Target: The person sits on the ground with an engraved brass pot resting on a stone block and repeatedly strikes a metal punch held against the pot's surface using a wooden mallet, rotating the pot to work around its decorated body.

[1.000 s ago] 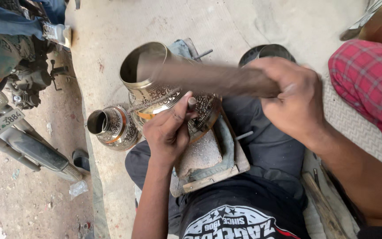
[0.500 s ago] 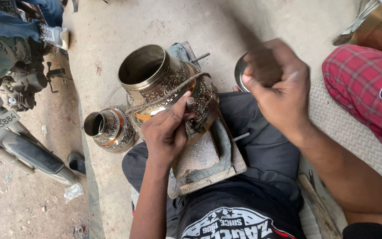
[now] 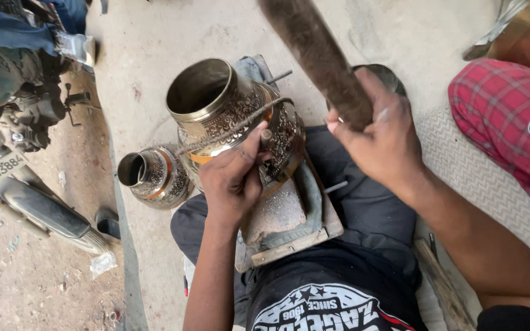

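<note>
A large engraved brass pot (image 3: 228, 116) lies tilted on a padded board (image 3: 289, 220) across my lap, its mouth open toward the upper left. My left hand (image 3: 234, 178) pinches a thin metal chisel (image 3: 266, 136) against the pot's patterned side, and a cord (image 3: 234, 125) runs across the pot. My right hand (image 3: 378, 132) grips a thick dark wooden mallet (image 3: 317, 55), raised and pointing up toward the top of the frame, to the right of the pot.
A smaller engraved brass pot (image 3: 151, 175) stands on the concrete to the left. A motorcycle (image 3: 13, 147) is parked at the far left. A person in red plaid cloth (image 3: 510, 122) sits at the right, beside a brass vessel (image 3: 526, 34). A dark bowl (image 3: 387, 76) lies behind my right hand.
My right hand has swung the mallet from lying across the pot upward and to the right. My left hand has stayed on the pot with the chisel.
</note>
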A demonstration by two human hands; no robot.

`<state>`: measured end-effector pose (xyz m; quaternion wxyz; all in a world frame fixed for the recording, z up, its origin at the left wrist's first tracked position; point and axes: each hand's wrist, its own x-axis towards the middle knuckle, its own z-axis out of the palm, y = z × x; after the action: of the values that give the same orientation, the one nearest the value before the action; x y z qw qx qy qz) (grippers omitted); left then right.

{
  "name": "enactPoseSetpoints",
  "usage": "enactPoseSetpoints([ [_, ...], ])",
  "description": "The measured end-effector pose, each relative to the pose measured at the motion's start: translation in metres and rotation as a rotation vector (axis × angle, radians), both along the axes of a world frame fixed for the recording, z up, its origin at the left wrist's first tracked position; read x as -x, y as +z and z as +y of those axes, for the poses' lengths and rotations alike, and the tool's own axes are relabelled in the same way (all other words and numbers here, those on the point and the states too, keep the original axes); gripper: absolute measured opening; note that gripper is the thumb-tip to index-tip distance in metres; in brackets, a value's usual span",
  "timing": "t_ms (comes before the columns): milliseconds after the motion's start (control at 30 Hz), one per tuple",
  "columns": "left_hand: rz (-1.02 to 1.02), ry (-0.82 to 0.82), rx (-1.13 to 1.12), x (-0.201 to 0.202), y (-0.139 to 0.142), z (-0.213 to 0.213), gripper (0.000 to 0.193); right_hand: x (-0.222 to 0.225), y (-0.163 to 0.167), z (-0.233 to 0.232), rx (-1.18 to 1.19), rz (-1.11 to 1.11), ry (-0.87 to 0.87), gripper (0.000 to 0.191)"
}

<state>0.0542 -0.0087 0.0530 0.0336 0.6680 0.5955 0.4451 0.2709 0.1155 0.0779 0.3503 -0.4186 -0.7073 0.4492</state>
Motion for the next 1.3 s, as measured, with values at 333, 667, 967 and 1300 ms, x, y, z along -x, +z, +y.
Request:
enactPoseSetpoints([
  [333, 0.003, 0.064, -0.114, -0.003, -0.006, 0.001, 0.063, -0.014, 0.000, -0.002, -0.692, -0.591, -0.017, 0.017],
  [667, -0.121, 0.158, -0.112, -0.011, -0.005, -0.002, 0.063, -0.018, 0.052, 0.031, -0.725, -0.186, 0.079, 0.022],
  [967, -0.095, 0.143, -0.159, -0.017, -0.001, -0.002, 0.064, -0.010, 0.045, 0.042, -0.779, -0.185, 0.265, 0.032],
  [1300, -0.052, 0.138, -0.177, -0.012, -0.006, -0.002, 0.054, 0.006, 0.060, 0.018, -0.159, 0.220, 0.243, 0.031],
])
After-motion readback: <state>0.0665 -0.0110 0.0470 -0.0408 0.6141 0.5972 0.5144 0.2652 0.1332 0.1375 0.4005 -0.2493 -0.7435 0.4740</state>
